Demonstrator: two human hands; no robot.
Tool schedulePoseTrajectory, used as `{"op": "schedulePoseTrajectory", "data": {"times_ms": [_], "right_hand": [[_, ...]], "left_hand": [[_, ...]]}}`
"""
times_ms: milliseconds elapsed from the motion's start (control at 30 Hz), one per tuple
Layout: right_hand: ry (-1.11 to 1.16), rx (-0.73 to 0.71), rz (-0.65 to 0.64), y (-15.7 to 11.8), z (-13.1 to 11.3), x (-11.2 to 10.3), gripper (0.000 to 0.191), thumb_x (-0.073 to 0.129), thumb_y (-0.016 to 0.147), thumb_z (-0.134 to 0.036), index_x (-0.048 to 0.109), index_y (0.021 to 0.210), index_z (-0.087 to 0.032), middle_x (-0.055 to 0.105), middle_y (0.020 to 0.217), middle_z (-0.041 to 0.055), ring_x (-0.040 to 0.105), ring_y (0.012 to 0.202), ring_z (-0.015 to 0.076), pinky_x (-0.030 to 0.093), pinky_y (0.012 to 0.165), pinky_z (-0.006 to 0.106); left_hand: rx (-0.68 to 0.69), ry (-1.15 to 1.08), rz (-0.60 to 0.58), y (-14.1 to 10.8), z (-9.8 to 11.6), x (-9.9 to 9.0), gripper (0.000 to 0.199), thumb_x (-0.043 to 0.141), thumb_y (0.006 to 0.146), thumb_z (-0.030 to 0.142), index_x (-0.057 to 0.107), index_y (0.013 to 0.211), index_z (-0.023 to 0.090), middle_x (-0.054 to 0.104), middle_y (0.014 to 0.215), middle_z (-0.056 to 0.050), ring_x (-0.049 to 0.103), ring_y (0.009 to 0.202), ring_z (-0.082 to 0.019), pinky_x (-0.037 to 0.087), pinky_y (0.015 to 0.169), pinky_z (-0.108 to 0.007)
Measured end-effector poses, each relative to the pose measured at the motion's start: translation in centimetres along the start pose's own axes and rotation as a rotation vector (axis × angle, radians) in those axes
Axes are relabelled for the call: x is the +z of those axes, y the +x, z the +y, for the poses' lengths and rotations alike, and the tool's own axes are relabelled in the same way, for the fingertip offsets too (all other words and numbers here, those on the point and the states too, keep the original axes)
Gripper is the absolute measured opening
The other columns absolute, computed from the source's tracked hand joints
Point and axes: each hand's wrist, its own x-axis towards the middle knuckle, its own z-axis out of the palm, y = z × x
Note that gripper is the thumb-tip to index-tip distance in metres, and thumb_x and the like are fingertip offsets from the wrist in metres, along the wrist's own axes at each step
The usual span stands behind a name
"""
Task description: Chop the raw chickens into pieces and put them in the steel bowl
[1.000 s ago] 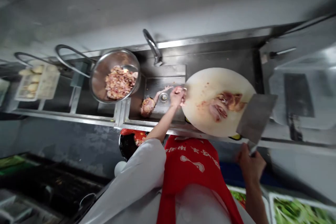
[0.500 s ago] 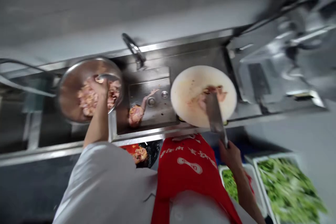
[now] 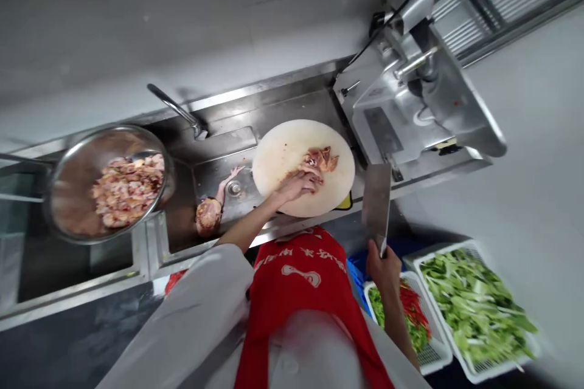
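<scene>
A round white cutting board (image 3: 274, 152) holds pieces of raw meat (image 3: 322, 160). My left hand (image 3: 298, 186) is on the board with its fingers closed on the near end of the meat. My right hand (image 3: 384, 261) grips the handle of a cleaver (image 3: 376, 199), whose broad blade is held up just right of the board. To the left, a steel bowl (image 3: 75, 179) contains chopped meat (image 3: 130, 188). One uncut piece of poultry (image 3: 208, 216) with a foot lies in the sink (image 3: 182, 176).
A faucet (image 3: 176, 110) rises behind the sink. Right of the board stands a metal slicing machine (image 3: 410, 91), with another blade (image 3: 382, 127) lying by it. White baskets of cut greens (image 3: 474, 298) and red strips (image 3: 413, 310) are at the lower right.
My left hand has left the steel bowl and moved right onto the meat on the board. The cleaver has come off the board to its right side. The view has shifted right.
</scene>
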Motion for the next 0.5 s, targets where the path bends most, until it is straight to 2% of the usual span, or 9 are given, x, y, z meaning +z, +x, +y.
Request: {"op": "schedulePoseTrajectory", "data": {"times_ms": [67,100,167,233,300,367,433,500], "right_hand": [[-0.037,-0.015,-0.05,1.3,0.5,-0.5,0.046,0.057,0.077,-0.067,0.056,0.061,-0.024,0.055,0.045,0.0026,0.051,0.044,0.0191,0.038,0.046,0.03],[-0.066,-0.031,-0.08,2.0,0.6,-0.6,0.047,0.057,0.078,-0.067,0.056,0.061,-0.023,0.056,0.045,0.0025,0.051,0.045,0.0187,0.038,0.047,0.029],[-0.142,-0.1,-0.156,3.5,0.3,-0.6,0.047,0.056,0.08,-0.067,0.057,0.064,-0.022,0.056,0.048,0.0026,0.051,0.048,0.018,0.038,0.049,0.028],[-0.222,-0.226,-0.256,4.8,-0.8,-0.1,0.048,0.054,0.082,-0.066,0.058,0.068,-0.021,0.059,0.053,0.0035,0.052,0.052,0.0173,0.037,0.052,0.027],[-0.3,-0.367,-0.373,5.8,-2.4,0.7,0.046,0.052,0.085,-0.064,0.061,0.075,-0.02,0.063,0.061,0.0053,0.055,0.057,0.0175,0.035,0.054,0.026],[-0.384,-0.486,-0.48,6.5,-4.1,2.0,0.042,0.049,0.089,-0.059,0.063,0.083,-0.02,0.068,0.071,0.0077,0.059,0.063,0.0185,0.035,0.058,0.026],[-0.469,-0.566,-0.561,6.9,-5.6,3.7,0.036,0.047,0.093,-0.051,0.064,0.09,-0.019,0.071,0.081,0.0098,0.063,0.071,0.0198,0.035,0.062,0.025],[-0.546,-0.615,-0.621,7.0,-6.6,5.4,0.033,0.044,0.096,-0.045,0.063,0.102,-0.02,0.072,0.089,0.0102,0.066,0.077,0.0206,0.035,0.065,0.025]], "left_hand": [[-0.003,0.098,-0.118,-1.9,-0.7,-0.8,0.022,0.074,0.08,0.03,0.072,0.101,0.021,0.065,0.112,-0.011,0.061,0.111,-0.029,0.05,0.099,-0.043],[-0.024,0.134,-0.133,-3.0,-0.9,-1.3,0.02,0.073,0.08,0.027,0.072,0.099,0.021,0.064,0.114,-0.012,0.059,0.114,-0.03,0.048,0.101,-0.045],[-0.099,0.133,-0.056,-4.9,-0.9,-2.0,0.015,0.073,0.079,0.024,0.072,0.093,0.019,0.063,0.114,-0.013,0.057,0.114,-0.031,0.047,0.102,-0.046],[-0.223,0.003,0.111,-6.5,-0.4,-2.5,0.013,0.074,0.08,0.028,0.071,0.086,0.017,0.065,0.103,-0.011,0.06,0.103,-0.028,0.05,0.095,-0.044],[-0.405,-0.249,0.361,-7.3,0.2,-2.4,0.023,0.074,0.081,0.037,0.068,0.083,0.015,0.066,0.086,-0.008,0.062,0.084,-0.022,0.054,0.08,-0.037],[-0.578,-0.526,0.585,-7.3,0.6,-1.8,0.034,0.073,0.081,0.046,0.065,0.088,0.015,0.066,0.079,-0.005,0.062,0.072,-0.017,0.054,0.067,-0.031],[-0.707,-0.709,0.709,-6.9,0.9,-0.6,0.04,0.074,0.08,0.051,0.062,0.096,0.016,0.067,0.077,-0.003,0.063,0.066,-0.014,0.053,0.06,-0.027],[-0.809,-0.766,0.737,-6.7,1.0,0.9,0.045,0.075,0.079,0.051,0.057,0.103,0.017,0.065,0.069,0.0,0.062,0.058,-0.013,0.051,0.054,-0.024]]}}
